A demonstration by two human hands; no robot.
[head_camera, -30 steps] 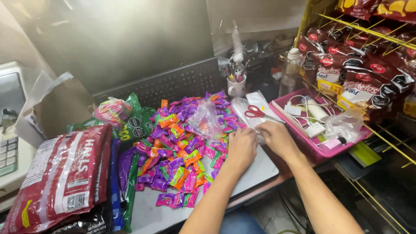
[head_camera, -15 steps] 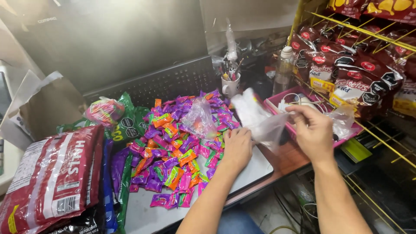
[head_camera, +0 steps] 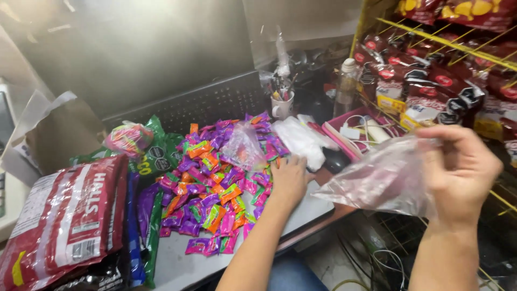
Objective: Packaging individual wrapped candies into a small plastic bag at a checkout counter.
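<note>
A heap of small wrapped candies (head_camera: 215, 183) in purple, pink, orange and green lies spread on the grey counter (head_camera: 301, 213). My left hand (head_camera: 290, 180) rests palm down at the heap's right edge, touching the candies. My right hand (head_camera: 463, 170) is raised to the right, off the counter, pinching an empty clear plastic bag (head_camera: 382, 178) that hangs toward the left. Another small clear bag (head_camera: 243, 146) lies on top of the candy heap. A stack of white plastic bags (head_camera: 301, 140) sits just beyond my left hand.
Large candy bags, red (head_camera: 64, 221), blue and green, lie at the left. A pink tray (head_camera: 366, 129) with cables, a cup of pens (head_camera: 282, 105) and a bottle (head_camera: 347, 86) stand at the back. A yellow wire rack of snack packets (head_camera: 447, 70) fills the right.
My right hand lifted a clear bag off the stack and carried it right and toward me. My left hand slid from the stack onto the candy heap's edge.
</note>
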